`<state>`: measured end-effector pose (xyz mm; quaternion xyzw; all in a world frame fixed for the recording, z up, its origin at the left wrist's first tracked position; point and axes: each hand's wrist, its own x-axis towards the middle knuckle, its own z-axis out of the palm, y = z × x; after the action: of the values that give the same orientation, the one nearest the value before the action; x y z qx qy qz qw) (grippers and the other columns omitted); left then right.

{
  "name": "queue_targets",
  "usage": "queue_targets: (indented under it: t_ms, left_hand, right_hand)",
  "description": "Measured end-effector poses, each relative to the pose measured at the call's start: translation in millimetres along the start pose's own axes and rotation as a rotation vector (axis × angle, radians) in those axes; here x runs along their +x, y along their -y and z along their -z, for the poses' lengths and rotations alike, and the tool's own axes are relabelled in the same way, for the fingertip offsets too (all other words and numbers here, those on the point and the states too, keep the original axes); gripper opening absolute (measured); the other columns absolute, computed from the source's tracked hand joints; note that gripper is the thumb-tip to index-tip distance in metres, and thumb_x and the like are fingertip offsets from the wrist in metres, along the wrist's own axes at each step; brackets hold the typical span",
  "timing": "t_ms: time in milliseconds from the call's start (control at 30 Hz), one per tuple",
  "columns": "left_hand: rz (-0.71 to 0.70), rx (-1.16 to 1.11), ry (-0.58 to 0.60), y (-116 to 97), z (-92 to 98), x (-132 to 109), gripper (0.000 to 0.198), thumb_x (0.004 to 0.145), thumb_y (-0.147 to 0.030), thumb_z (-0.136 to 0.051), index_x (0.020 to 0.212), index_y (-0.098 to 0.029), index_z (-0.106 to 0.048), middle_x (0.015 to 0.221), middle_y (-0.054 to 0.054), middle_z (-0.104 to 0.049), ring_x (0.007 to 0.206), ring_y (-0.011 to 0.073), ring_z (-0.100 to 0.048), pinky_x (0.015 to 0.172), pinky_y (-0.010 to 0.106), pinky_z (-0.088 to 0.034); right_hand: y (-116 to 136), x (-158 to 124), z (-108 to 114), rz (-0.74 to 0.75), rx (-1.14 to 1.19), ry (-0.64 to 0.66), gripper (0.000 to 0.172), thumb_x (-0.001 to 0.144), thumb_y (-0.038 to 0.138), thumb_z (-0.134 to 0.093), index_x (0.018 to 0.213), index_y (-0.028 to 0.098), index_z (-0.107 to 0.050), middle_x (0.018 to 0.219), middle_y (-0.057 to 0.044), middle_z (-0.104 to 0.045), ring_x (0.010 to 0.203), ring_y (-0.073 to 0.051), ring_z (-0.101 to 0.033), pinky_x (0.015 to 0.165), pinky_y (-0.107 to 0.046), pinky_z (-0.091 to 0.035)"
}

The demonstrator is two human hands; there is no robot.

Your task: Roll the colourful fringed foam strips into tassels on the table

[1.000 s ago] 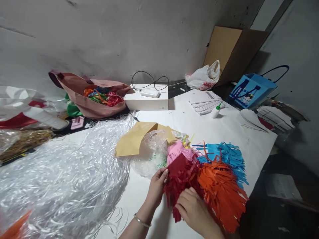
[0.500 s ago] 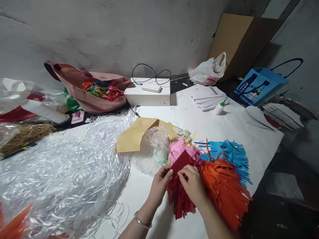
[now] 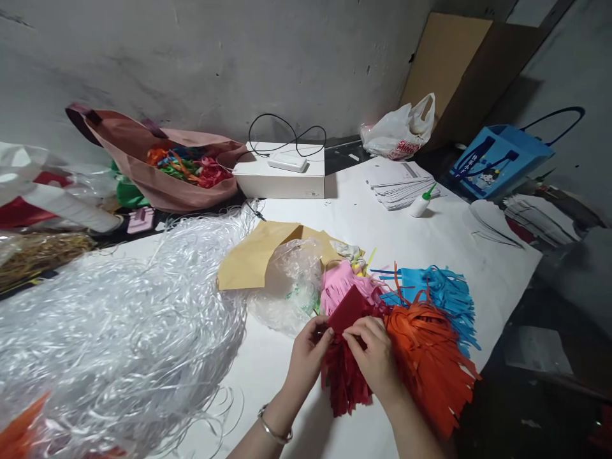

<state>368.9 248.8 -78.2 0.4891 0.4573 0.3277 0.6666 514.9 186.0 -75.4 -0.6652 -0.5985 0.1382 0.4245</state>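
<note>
**Both hands pinch the dark red fringed paper**

While you look down at the white table (image 3: 363, 223), your left hand (image 3: 308, 357) and your right hand (image 3: 375, 357) meet on the dark red fringed paper (image 3: 347, 376). Each hand pinches its uncut upper band with thumb and fingertips, and the cut strips hang toward you between the wrists. Touching your right hand on its outer side lies the orange fringed paper (image 3: 430, 363); beyond it is the blue fringed paper (image 3: 437, 293). Just beyond your fingers lies the pink fringed paper (image 3: 342, 284), next to a clear plastic bag (image 3: 289, 287). Well to the left of your left hand spreads a big heap of white plastic strips (image 3: 119, 331).
</note>
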Motion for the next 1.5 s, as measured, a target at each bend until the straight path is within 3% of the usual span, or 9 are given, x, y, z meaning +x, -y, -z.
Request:
queue_targets:
  t_ms: [233, 333, 567, 767, 933, 1033, 1133, 1333, 1500]
  left_hand:
    - [-0.049, 0.076, -0.026, 2.6, -2.1, -1.8, 0.023, 0.083, -0.037, -0.064, 0.098, -0.020, -0.065, 0.092, 0.004, -0.069, 0.084, 0.0195, -0.064, 0.079, 0.032, -0.051]
    - [-0.080, 0.128, -0.043, -0.9, -3.9, -3.5, 0.021, 0.083, -0.035, -0.064, 0.098, -0.020, -0.066, 0.092, 0.005, -0.070, 0.084, 0.0202, -0.064, 0.080, 0.032, -0.051]
    - [-0.320, 0.439, -0.011, -1.8, -0.2, -4.8, 0.014, 0.087, -0.025, -0.056, 0.096, -0.024, -0.067, 0.092, 0.005, -0.070, 0.085, 0.0208, -0.064, 0.079, 0.033, -0.051]
    - [-0.525, 0.701, 0.033, 9.3, 7.2, -3.9, 0.029, 0.089, -0.020, -0.051, 0.117, -0.024, -0.060, 0.103, 0.008, -0.070, 0.094, 0.0230, -0.066, 0.083, 0.037, -0.053]
    - [-0.710, 0.824, -0.039, 13.7, 7.9, -2.0, 0.039, 0.087, -0.017, -0.055, 0.126, -0.022, -0.057, 0.116, 0.013, -0.065, 0.104, 0.0259, -0.062, 0.086, 0.039, -0.052]
    - [-0.798, 0.874, -0.071, 15.3, 7.6, -0.6, 0.033, 0.086, -0.018, -0.059, 0.119, -0.022, -0.062, 0.105, 0.012, -0.067, 0.091, 0.0245, -0.063, 0.078, 0.037, -0.051]
    - [-0.860, 0.891, -0.095, 17.6, 8.5, -0.4, 0.028, 0.087, -0.013, -0.058, 0.112, -0.023, -0.064, 0.088, 0.007, -0.069, 0.078, 0.0212, -0.061, 0.071, 0.034, -0.048]
    - [-0.831, 0.701, -0.028, 18.1, 10.4, -11.2, 0.027, 0.087, -0.009, -0.054, 0.106, -0.024, -0.062, 0.100, 0.008, -0.070, 0.094, 0.0222, -0.064, 0.083, 0.037, -0.051]
    - [-0.531, 0.396, -0.064, 15.2, 9.8, -23.1, 0.018, 0.089, -0.018, -0.054, 0.102, -0.024, -0.064, 0.101, 0.007, -0.071, 0.095, 0.0220, -0.065, 0.085, 0.035, -0.052]
  right_hand:
    - [12.1, 5.5, 5.3, 0.106, -0.126, 0.040, 0.004, 0.089, 0.020, -0.061, 0.092, 0.019, -0.060, 0.092, -0.006, -0.064, 0.089, -0.022, -0.058, 0.083, -0.038, -0.045]
    - [16.3, 7.2, 4.0, 0.149, -0.220, 0.060, 0.019, 0.090, 0.017, -0.057, 0.108, 0.018, -0.060, 0.102, -0.008, -0.066, 0.096, -0.024, -0.059, 0.090, -0.045, -0.044]
    - [13.2, 15.6, 8.0, 0.170, -0.141, -0.054, 0.018, 0.094, 0.010, -0.045, 0.097, 0.020, -0.060, 0.111, -0.010, -0.068, 0.110, -0.023, -0.061, 0.100, -0.048, -0.046]
    - [5.9, 25.8, 17.5, 0.150, -0.156, -0.018, 0.016, 0.097, 0.015, -0.044, 0.097, 0.021, -0.059, 0.086, -0.004, -0.071, 0.082, -0.019, -0.066, 0.097, -0.049, -0.047]
    - [9.2, 33.4, 23.0, 0.169, -0.209, 0.018, 0.020, 0.098, 0.016, -0.043, 0.095, 0.021, -0.062, 0.085, -0.005, -0.070, 0.084, -0.021, -0.063, 0.091, -0.043, -0.049]
    - [10.5, 37.5, 26.1, 0.166, -0.208, 0.023, 0.020, 0.098, 0.017, -0.043, 0.094, 0.021, -0.063, 0.082, -0.005, -0.069, 0.078, -0.020, -0.062, 0.082, -0.040, -0.050]
    - [5.8, 40.7, 29.6, 0.106, -0.231, -0.074, 0.021, 0.098, 0.020, -0.043, 0.094, 0.020, -0.064, 0.083, -0.006, -0.070, 0.076, -0.020, -0.062, 0.083, -0.040, -0.048]
    - [-21.5, 46.4, 42.9, -0.173, -0.257, -0.302, 0.028, 0.096, 0.036, -0.044, 0.094, 0.020, -0.066, 0.091, -0.010, -0.072, 0.088, -0.025, -0.063, 0.079, -0.037, -0.049]
    - [-47.3, 46.9, 65.8, -0.372, -0.249, -0.421, 0.036, 0.092, 0.047, -0.044, 0.088, 0.018, -0.065, 0.082, -0.011, -0.072, 0.071, -0.023, -0.065, 0.066, -0.033, -0.048]
